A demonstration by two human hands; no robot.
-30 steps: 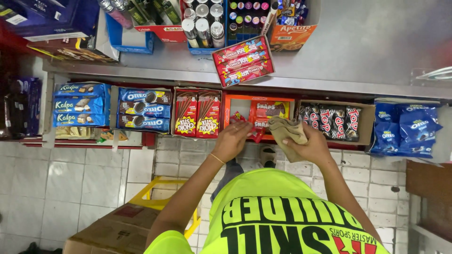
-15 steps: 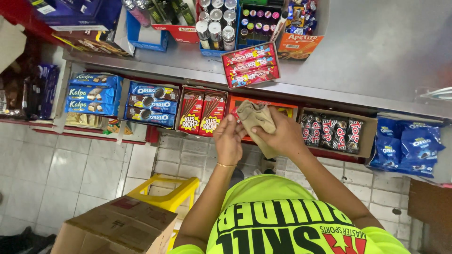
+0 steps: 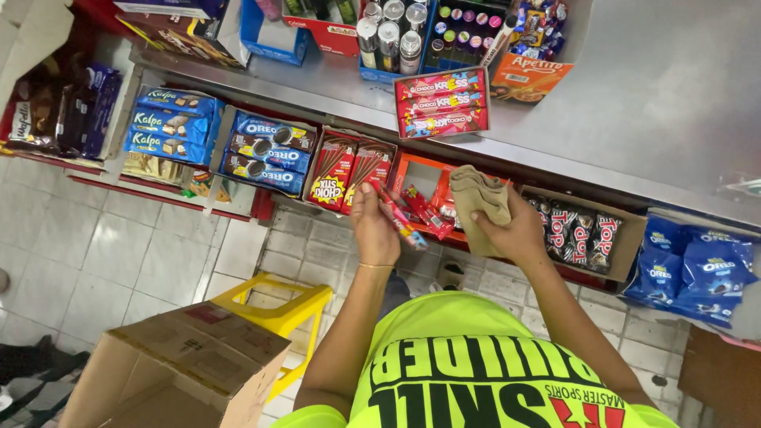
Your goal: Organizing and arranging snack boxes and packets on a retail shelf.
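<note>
Left hand point(image 3: 374, 230) pinches a slim red snack pack point(image 3: 395, 214) in front of the orange tray point(image 3: 412, 170). Just right, the right hand point(image 3: 515, 231) grips a folded tan cloth point(image 3: 480, 200) by that tray.

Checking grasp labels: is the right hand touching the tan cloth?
Touching. The head view shows the right hand closed around the lower part of the folded tan cloth, fingers wrapped on it.
</note>
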